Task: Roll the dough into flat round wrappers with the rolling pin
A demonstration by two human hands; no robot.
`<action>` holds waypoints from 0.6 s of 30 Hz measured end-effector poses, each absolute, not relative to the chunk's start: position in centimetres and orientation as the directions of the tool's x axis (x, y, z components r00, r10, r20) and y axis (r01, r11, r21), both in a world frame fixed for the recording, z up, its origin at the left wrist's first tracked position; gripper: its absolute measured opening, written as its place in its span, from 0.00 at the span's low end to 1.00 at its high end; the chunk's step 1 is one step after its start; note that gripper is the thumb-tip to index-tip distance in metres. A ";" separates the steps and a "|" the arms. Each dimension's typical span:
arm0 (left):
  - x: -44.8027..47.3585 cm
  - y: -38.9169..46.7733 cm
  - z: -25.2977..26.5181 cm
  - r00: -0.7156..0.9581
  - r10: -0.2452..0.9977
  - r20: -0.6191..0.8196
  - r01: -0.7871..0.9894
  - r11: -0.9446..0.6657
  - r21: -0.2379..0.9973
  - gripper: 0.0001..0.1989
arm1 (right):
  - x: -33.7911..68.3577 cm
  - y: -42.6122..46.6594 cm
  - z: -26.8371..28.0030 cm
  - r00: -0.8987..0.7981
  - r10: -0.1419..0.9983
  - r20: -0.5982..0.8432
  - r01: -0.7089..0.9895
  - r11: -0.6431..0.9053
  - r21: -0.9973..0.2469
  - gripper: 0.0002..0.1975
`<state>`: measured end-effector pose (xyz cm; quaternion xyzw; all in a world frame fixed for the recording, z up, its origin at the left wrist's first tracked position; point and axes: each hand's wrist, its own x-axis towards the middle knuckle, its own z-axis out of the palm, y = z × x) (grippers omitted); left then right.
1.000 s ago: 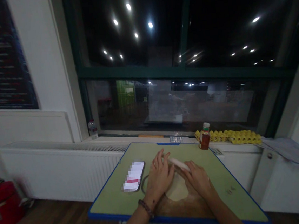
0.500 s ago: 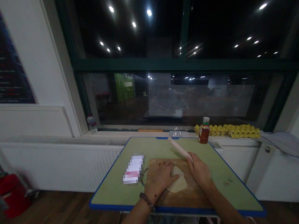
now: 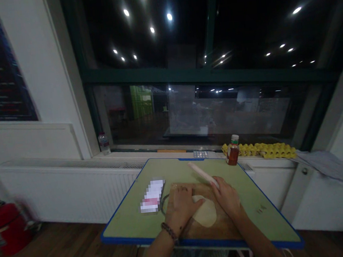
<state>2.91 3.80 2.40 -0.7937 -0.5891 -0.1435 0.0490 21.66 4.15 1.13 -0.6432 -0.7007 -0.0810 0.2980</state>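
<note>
A thin round sheet of dough (image 3: 206, 214) lies flat on a brown wooden board (image 3: 210, 233). My left hand (image 3: 181, 203) rests at the dough's left side with the fingers stretched over the board and the thumb across the dough's upper left edge. My right hand (image 3: 227, 196) is closed round the near end of a pale rolling pin (image 3: 201, 173). The pin slants up and left from the hand, past the board's far edge. Part of the dough's left side is hidden beneath my left hand.
The board is on a green, blue-edged folding table (image 3: 126, 225). A phone with a blurred screen (image 3: 152, 195) lies on the left. At the back right stands a bottle of reddish-brown liquid (image 3: 232, 151), before yellow egg trays (image 3: 261, 151) on the sill. A radiator (image 3: 74, 194) runs behind.
The dough shows more of its surface and has shifted slightly down and right. My left fingers have drawn back a little from it. The rolling pin has moved slightly left and down with my right hand.
</note>
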 end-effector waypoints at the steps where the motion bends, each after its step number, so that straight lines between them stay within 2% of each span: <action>1: 2.9 3.7 2.3 0.249 0.922 0.295 0.956 -0.284 0.080 0.32 | 21.6 4.1 1.1 -0.019 0.851 0.524 0.950 0.178 -0.255 0.18; 5: 2.3 3.5 1.9 0.244 0.916 0.317 0.960 -0.275 0.053 0.27 | 21.3 3.9 1.1 -0.134 0.850 0.510 0.954 0.250 -0.167 0.17; 10: 0.0 2.6 4.6 0.183 0.958 0.223 0.975 -0.205 0.080 0.24 | 21.1 3.6 1.0 -0.222 0.855 0.469 0.945 0.308 -0.113 0.17; 14: -1.3 1.4 7.9 0.135 0.979 0.154 0.989 -0.144 0.046 0.21 | 21.0 3.5 1.0 -0.299 0.856 0.422 0.926 0.367 -0.087 0.17; 16: -1.1 1.5 8.6 0.144 0.970 0.195 0.987 -0.156 0.045 0.18 | 20.9 3.5 1.0 -0.357 0.847 0.393 0.911 0.409 -0.053 0.18; 18: -0.4 2.2 8.2 0.197 0.932 0.305 0.973 -0.224 0.055 0.16 | 20.7 3.5 1.0 -0.402 0.841 0.362 0.898 0.440 -0.024 0.18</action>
